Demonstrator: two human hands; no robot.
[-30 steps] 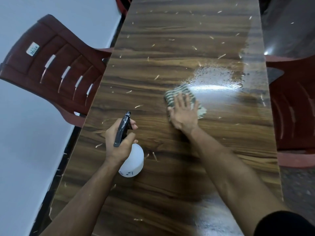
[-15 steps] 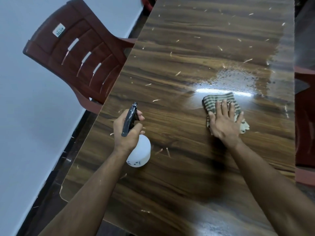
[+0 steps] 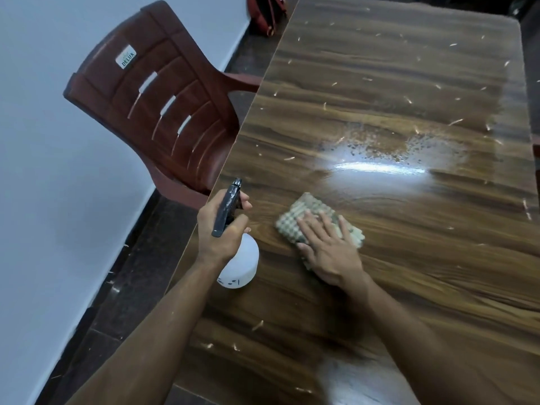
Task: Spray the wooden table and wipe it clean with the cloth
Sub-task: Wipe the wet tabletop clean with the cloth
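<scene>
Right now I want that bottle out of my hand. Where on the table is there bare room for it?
Bare wood lies near the table edge, below the right hand on the cloth. The left hand grips the spray bottle. Avoid the wet patch beyond the cloth.

One wooden table (image 3: 380, 287) fills the scene, with one checked cloth (image 3: 304, 217) and one spray bottle (image 3: 239, 264) on its near left part, and two hands, the left hand (image 3: 222, 229) and the right hand (image 3: 330, 252). One wet patch of droplets (image 3: 391, 147) lies farther off. One brown plastic chair (image 3: 163, 112) stands left; the pale flecks scattered over the wood are too many to count.
</scene>
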